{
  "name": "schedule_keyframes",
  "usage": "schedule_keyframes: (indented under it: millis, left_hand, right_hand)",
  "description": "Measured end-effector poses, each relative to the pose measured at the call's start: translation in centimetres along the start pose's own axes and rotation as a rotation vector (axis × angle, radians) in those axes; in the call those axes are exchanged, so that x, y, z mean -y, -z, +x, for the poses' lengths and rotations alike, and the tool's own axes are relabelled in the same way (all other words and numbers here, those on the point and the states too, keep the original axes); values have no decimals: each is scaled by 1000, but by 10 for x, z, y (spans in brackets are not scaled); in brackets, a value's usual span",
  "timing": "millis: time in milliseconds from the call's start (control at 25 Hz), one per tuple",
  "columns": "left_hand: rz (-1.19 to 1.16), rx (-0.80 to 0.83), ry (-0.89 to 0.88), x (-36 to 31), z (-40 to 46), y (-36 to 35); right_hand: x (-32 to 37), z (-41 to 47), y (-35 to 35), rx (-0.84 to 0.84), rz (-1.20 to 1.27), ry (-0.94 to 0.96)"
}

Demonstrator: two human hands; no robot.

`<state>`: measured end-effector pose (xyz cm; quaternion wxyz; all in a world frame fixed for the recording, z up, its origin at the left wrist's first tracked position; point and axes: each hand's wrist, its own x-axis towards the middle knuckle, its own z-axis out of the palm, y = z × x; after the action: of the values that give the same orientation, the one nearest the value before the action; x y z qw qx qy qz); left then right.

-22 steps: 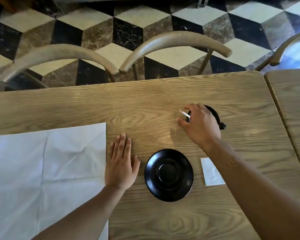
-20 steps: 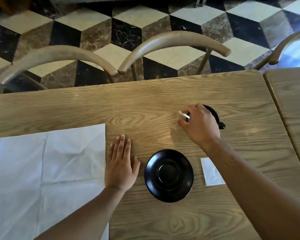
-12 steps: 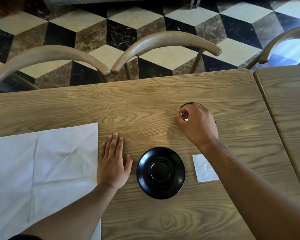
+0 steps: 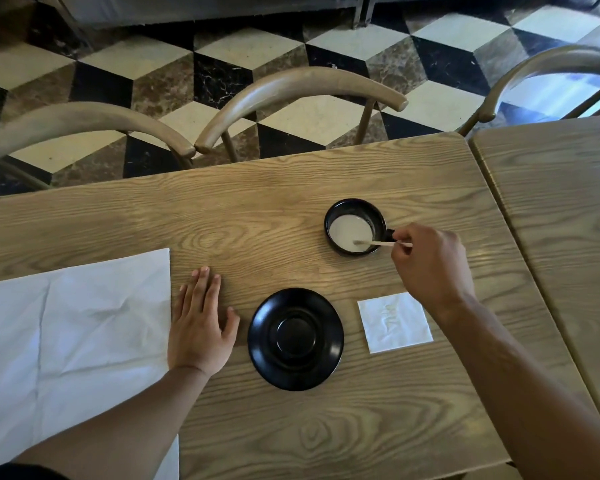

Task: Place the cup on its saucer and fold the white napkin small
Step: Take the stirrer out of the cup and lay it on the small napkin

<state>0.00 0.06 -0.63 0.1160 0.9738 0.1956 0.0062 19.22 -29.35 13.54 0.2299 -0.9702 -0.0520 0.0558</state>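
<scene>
On bench [image 4: 291,188], black cup [image 4: 354,226] w/ pale milky liquid; right hand [image 4: 430,265] grip pinches wooden stirrer [image 4: 378,242] dipped in it. Saucer [image 4: 296,339] bare. Left hand [image 4: 200,323] flat, grip holding nothing.

Grained wood table [image 4: 291,188], glossy black saucer [image 4: 257,341]

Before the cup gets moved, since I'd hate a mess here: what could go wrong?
The cup holds pale liquid, so lifting it to the saucer could slop some. The right hand pinches a stir stick resting in it; this could tip out or drip on the small folded napkin.
</scene>
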Motion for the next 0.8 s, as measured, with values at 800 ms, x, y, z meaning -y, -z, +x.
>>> schedule_keyframes:
  millis: [800]
  left_hand:
    - [-5,-9,4,0,1,0]
  right_hand:
    - [-35,-39,-11,17,123,-143]
